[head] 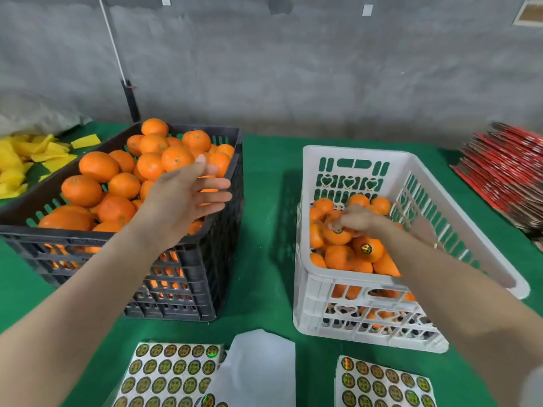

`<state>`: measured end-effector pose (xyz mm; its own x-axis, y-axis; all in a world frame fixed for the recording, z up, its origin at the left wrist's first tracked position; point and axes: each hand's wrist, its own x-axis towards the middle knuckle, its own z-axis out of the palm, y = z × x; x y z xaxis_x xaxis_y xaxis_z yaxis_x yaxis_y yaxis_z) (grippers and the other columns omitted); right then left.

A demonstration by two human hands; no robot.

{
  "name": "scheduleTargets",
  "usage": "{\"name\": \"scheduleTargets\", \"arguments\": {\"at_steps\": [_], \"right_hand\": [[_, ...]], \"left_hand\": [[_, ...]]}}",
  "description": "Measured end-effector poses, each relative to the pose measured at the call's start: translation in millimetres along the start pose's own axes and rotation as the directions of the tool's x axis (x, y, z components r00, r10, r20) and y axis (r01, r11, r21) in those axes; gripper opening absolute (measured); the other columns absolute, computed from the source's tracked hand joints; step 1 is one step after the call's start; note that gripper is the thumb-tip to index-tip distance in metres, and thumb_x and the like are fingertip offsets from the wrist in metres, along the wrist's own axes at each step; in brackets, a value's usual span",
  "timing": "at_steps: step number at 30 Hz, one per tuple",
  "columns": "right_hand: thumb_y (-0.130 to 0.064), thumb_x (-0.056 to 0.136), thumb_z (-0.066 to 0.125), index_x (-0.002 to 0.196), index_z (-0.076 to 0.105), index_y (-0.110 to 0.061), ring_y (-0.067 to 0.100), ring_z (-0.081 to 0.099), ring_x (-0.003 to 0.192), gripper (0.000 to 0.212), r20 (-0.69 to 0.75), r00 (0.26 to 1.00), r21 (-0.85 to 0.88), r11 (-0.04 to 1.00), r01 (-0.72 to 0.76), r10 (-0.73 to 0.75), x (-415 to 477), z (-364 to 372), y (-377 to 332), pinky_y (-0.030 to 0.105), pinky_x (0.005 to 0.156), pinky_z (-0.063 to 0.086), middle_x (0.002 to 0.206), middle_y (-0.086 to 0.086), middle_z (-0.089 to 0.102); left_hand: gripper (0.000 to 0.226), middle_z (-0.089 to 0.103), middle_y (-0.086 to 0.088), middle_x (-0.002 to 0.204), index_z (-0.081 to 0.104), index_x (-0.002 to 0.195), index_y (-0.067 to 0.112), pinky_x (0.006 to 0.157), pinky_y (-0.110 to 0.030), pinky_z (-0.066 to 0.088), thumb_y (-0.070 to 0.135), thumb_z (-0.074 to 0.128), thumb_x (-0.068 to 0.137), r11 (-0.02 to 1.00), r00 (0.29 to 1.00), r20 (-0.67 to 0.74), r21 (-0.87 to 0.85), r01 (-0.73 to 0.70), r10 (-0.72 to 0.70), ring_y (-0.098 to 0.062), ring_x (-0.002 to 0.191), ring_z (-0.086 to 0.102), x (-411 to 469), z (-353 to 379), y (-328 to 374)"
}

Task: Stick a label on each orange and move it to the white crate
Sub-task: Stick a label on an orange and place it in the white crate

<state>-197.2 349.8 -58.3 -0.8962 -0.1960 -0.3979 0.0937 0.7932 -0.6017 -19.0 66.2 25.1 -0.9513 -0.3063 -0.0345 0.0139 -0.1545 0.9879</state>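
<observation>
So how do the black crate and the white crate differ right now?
The black crate is heaped above its rim with oranges; the white crate is part full. No labels show in the black crate; a labelled orange lies in the white crate. Both are slotted plastic on green cloth.

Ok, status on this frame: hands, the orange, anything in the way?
Left hand open above the full black crate. Right hand grips a labelled orange low inside the white crate. Nothing seen blocking either hand.
</observation>
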Motion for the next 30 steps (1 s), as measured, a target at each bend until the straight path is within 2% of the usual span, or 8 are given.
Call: {"name": "scheduleTargets", "arguments": {"at_steps": [6,9,11,13,16,20,24,30], "right_hand": [[-0.035,0.092,0.058,0.138,0.039,-0.001,0.030,0.039,0.132,0.060,-0.231,0.929,-0.377,0.907,0.187,-0.287,-23,5,-25,0.036,0.105,0.033,0.143,0.016,0.042],[-0.023,0.089,0.061,0.110,0.062,-0.005,0.011,0.059,0.102,0.027,-0.580,0.582,-0.091,0.755,0.649,-0.570,-86,32,-51,0.025,0.084,0.046,0.108,0.007,0.064],[-0.025,0.088,0.057,0.100,0.064,-0.013,-0.007,0.056,0.081,0.018,-0.478,0.413,-0.064,0.500,0.864,-0.775,-129,75,-51,0.009,0.071,0.041,0.088,-0.005,0.063],[-0.029,0.092,0.051,0.114,0.059,-0.016,-0.003,0.058,0.090,0.027,-0.078,0.548,-0.011,0.550,0.835,-0.833,-148,128,-37,0.011,0.078,0.043,0.101,-0.002,0.066],[-0.036,0.095,0.050,0.146,0.024,-0.008,0.027,0.034,0.134,0.063,0.423,0.832,-0.299,0.811,0.503,-0.360,-125,187,-2,0.036,0.110,0.031,0.147,0.015,0.035],[-0.041,0.083,0.065,0.127,0.040,-0.001,0.032,0.045,0.123,0.064,0.325,0.941,-0.494,0.832,0.252,-0.092,-95,215,27,0.035,0.095,0.041,0.126,0.018,0.047],[-0.008,0.078,0.061,0.059,0.032,-0.014,0.016,0.033,0.054,0.036,0.334,0.924,-0.260,0.924,0.282,-0.188,-102,216,27,0.027,0.048,0.022,0.060,0.002,0.032],[-0.014,0.088,0.055,0.062,0.035,-0.019,0.009,0.034,0.053,0.034,0.317,0.833,-0.091,0.860,0.503,-0.454,-132,155,-34,0.022,0.047,0.025,0.061,-0.004,0.036]], "left_hand": [[0.027,0.070,-0.006,0.085,0.062,0.098,0.012,0.073,-0.030,0.058,0.031,0.043,0.100,0.990,0.991,0.096,0.099,-0.098,0.089,-0.021,0.075,0.070,-16,19,-8],[0.027,0.069,-0.007,0.085,0.062,0.097,0.012,0.075,-0.031,0.056,0.030,0.042,0.100,0.989,0.991,0.096,0.104,-0.101,0.091,-0.021,0.074,0.069,-19,24,-8],[0.027,0.069,-0.007,0.084,0.062,0.096,0.012,0.076,-0.032,0.055,0.029,0.042,0.101,0.991,0.993,0.089,0.102,-0.090,0.080,-0.021,0.074,0.068,-20,25,-8],[0.027,0.070,-0.005,0.083,0.063,0.097,0.013,0.076,-0.032,0.056,0.030,0.042,0.101,0.990,0.992,0.097,0.107,-0.089,0.079,-0.020,0.074,0.069,-24,25,-9],[0.027,0.071,-0.003,0.083,0.064,0.098,0.013,0.073,-0.029,0.057,0.030,0.043,0.100,0.988,0.990,0.118,0.125,-0.090,0.075,-0.019,0.075,0.070,-32,24,-15],[0.022,0.071,-0.002,0.083,0.064,0.097,0.013,0.074,-0.031,0.056,0.023,0.045,0.099,0.977,0.982,0.186,0.202,-0.074,0.036,-0.019,0.075,0.068,-47,20,-30],[0.013,0.069,-0.009,0.105,0.062,0.106,0.013,0.087,-0.036,0.054,0.013,0.051,0.098,0.888,0.949,0.263,0.459,0.035,-0.173,-0.019,0.090,0.067,-60,12,-62],[0.061,0.059,-0.004,0.127,0.050,0.133,0.011,0.099,-0.034,0.045,0.019,0.077,0.080,0.614,0.895,0.144,0.772,0.167,-0.423,-0.023,0.116,0.056,-70,-6,-101]]}}
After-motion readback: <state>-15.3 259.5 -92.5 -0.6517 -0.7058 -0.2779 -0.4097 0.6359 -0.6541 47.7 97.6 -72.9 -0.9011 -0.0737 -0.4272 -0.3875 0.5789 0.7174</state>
